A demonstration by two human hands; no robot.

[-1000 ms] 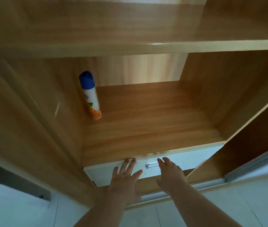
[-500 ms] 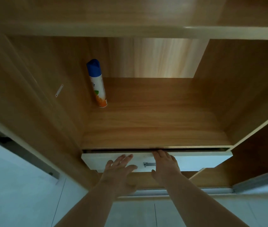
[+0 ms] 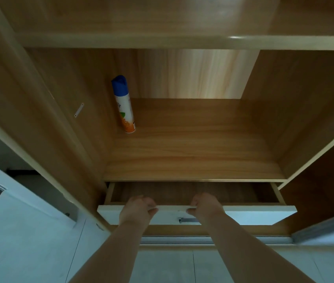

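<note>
In the brown wooden wardrobe [image 3: 192, 156], the left hand [image 3: 136, 211] and right hand [image 3: 206, 208] grip the top edge of the white-fronted wooden drawer [image 3: 254, 215], fingertips hidden inside it.

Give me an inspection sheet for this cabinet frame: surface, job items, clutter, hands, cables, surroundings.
Surface: wooden shelf, directly above the drawer.
Job's things: drawer, white front, pulled partly out; metal handle on its front, between the hands, not gripped.
Clutter: spray can, blue cap, upright at the shelf's back left.
Hands: left hand and right hand each grip the drawer front's top edge, fingers curled over it.
Cables: nothing seen.
Surroundings: wooden cabinet, small white fitting on its left wall; pale tiled floor.
</note>
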